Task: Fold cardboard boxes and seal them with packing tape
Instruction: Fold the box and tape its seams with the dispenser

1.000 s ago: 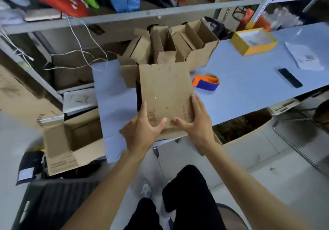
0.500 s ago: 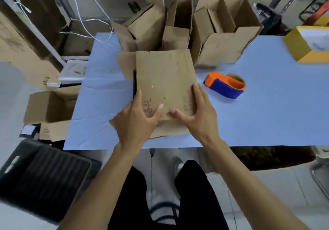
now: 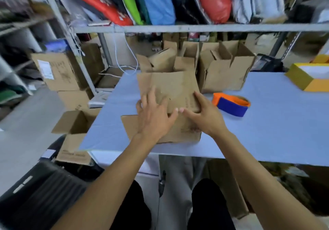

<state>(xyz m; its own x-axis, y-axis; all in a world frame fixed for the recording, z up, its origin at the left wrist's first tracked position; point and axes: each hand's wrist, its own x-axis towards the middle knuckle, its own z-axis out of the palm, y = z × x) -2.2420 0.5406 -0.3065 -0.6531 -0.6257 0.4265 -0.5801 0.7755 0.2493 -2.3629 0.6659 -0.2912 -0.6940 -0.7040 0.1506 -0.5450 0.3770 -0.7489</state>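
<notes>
Head view: the cardboard box (image 3: 169, 89) sits on the blue bench (image 3: 267, 132) near its front edge, right in front of me, one flap (image 3: 176, 132) lying flat toward me. My left hand (image 3: 153, 117) lies spread on its near face with fingers fairly straight, pressing rather than gripping; my right hand (image 3: 204, 117) presses the same face from the right, thumb reaching in toward the left one, though the blur hides whether its fingers hook the box's edge. I judge the box light, thin and springy: panels will buckle if squeezed mid-face, so I would hold along the creases and corners and pin the flaps flat. The tape dispenser (image 3: 231, 104), orange and blue, lies just beside the box on my right, within easy reach. Behind stand the open boxes (image 3: 220, 69), close enough to catch a rising flap. A yellow tray (image 3: 302, 80) sits well apart at far right.
</notes>
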